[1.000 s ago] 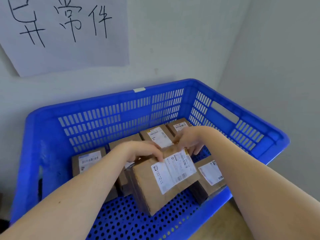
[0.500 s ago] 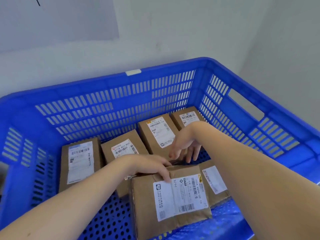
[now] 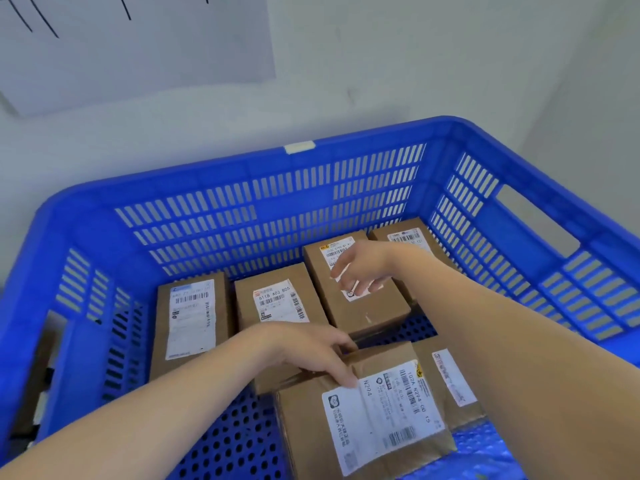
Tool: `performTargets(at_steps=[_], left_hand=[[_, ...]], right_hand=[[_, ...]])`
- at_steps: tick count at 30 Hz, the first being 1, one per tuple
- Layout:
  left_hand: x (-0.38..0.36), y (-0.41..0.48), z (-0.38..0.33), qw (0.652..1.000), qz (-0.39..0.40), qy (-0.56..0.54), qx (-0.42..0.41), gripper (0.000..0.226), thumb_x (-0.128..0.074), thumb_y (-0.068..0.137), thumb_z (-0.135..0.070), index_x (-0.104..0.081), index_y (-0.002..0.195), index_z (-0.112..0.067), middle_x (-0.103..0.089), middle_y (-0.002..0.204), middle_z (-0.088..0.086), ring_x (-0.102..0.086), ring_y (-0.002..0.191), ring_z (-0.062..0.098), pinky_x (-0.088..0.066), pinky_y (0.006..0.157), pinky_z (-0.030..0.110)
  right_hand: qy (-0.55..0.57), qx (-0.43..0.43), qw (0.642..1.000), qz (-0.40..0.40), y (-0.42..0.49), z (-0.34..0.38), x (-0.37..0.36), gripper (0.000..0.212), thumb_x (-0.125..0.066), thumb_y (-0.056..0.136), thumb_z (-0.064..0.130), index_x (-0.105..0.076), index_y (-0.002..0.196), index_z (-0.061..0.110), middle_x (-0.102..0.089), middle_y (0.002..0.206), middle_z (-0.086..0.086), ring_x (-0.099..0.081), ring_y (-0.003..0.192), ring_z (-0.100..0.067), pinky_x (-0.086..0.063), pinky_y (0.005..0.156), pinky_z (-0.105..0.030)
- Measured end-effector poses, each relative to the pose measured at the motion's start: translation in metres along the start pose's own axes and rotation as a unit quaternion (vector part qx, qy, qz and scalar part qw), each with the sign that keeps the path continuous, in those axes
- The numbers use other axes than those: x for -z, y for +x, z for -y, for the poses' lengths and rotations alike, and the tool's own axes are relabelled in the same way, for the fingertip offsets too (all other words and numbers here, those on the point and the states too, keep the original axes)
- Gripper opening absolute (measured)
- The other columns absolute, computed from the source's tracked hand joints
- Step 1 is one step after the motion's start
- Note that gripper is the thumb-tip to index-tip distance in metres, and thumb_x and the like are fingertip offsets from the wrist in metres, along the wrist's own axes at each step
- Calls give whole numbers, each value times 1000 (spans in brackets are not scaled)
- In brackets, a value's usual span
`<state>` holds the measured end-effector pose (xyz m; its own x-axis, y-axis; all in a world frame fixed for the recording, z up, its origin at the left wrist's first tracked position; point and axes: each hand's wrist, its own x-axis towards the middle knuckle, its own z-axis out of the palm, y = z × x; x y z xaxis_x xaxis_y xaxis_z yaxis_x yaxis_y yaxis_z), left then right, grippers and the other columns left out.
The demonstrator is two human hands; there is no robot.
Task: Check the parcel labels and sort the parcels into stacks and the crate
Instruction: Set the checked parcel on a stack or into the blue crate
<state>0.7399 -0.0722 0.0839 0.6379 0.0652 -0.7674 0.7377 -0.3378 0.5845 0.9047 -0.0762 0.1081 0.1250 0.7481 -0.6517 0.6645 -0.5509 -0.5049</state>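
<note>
A blue slatted crate (image 3: 242, 188) holds several brown parcels with white labels. The nearest parcel (image 3: 381, 420), labelled N294, lies flat on the crate floor. My left hand (image 3: 311, 351) rests on its far top edge with the fingers laid straight over the label's corner. Further back, my right hand (image 3: 360, 271) hangs over the third parcel (image 3: 367, 306) in the rear row, fingers loosely bent, gripping nothing. Along the back wall also lie a left parcel (image 3: 190, 317), a parcel marked 611B (image 3: 277, 299) and a corner parcel (image 3: 405, 237).
Another parcel (image 3: 450, 379) lies right of the nearest one, partly under my right forearm. The perforated crate floor (image 3: 235, 441) shows at front left. A paper sign (image 3: 138, 46) hangs on the grey wall behind. The crate's right wall has a handle opening (image 3: 536, 220).
The N294 parcel has gone down flat onto the crate floor. My right hand has let it go and moved back over the rear row. My left hand stays on it.
</note>
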Motion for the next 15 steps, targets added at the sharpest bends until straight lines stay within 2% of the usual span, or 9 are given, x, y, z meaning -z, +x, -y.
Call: performTargets(at_steps=[3, 5, 7, 8, 9, 11, 13, 15], left_hand=[[3, -1, 3, 998, -54, -13, -21, 53, -52, 90, -55, -55, 130, -21, -58, 127, -7, -54, 114, 8, -43, 102, 30], [14, -4, 17, 982, -189, -9, -31, 38, -51, 92, -49, -63, 114, -20, -65, 111, -6, -60, 97, 7, -49, 87, 24], [33, -11, 44, 926, -358, 122, 10, 25, -55, 92, -43, -62, 106, -23, -64, 105, -7, -58, 92, 8, -48, 79, 24], [40, -16, 55, 902, -391, 179, 46, 27, -56, 90, -44, -59, 108, -24, -64, 107, -7, -57, 93, 10, -48, 79, 26], [45, -19, 66, 893, -386, 213, 89, 34, -57, 88, -48, -57, 113, -25, -63, 110, -6, -57, 95, 12, -48, 79, 28], [46, -25, 79, 908, -328, 206, 160, 52, -57, 85, -55, -48, 126, -24, -61, 117, -5, -60, 97, 15, -51, 78, 30], [40, -25, 80, 935, -288, 90, 187, 66, -58, 86, -53, -34, 140, -24, -58, 123, 2, -67, 88, 19, -57, 73, 30], [36, -19, 77, 941, -292, -11, 173, 78, -63, 86, -47, -21, 146, -22, -59, 115, 7, -68, 83, 23, -59, 72, 32]], right_hand=[[-15, -14, 1000, 9, -3, 2, -4, 32, -62, 88, 15, -60, 119, 22, -65, 110, -1, -65, 99, -16, -53, 85, -30], [-17, -20, 1000, 14, -6, 3, -6, 31, -61, 89, 15, -60, 120, 21, -65, 111, -3, -65, 101, -18, -53, 90, -33], [-17, -30, 999, 22, -7, 6, -9, 31, -60, 90, 16, -60, 121, 14, -66, 113, -6, -66, 101, -20, -52, 93, -36], [-19, -42, 998, 36, -6, 8, -11, 32, -59, 91, 17, -59, 122, 10, -66, 114, -8, -66, 101, -21, -52, 93, -38], [-25, -58, 996, 60, -4, 10, -15, 34, -58, 93, 18, -56, 125, 7, -66, 117, -10, -66, 103, -23, -52, 94, -39], [-51, -97, 987, 119, 1, 18, -27, 39, -54, 96, 21, -50, 130, 2, -62, 124, -13, -63, 109, -25, -49, 97, -39], [-77, -124, 977, 155, 7, 26, -40, 45, -51, 98, 23, -43, 135, 0, -60, 128, -15, -61, 113, -26, -47, 100, -40], [-84, -138, 972, 167, 11, 28, -49, 50, -50, 98, 24, -38, 138, -2, -59, 129, -16, -61, 114, -26, -46, 102, -41]])
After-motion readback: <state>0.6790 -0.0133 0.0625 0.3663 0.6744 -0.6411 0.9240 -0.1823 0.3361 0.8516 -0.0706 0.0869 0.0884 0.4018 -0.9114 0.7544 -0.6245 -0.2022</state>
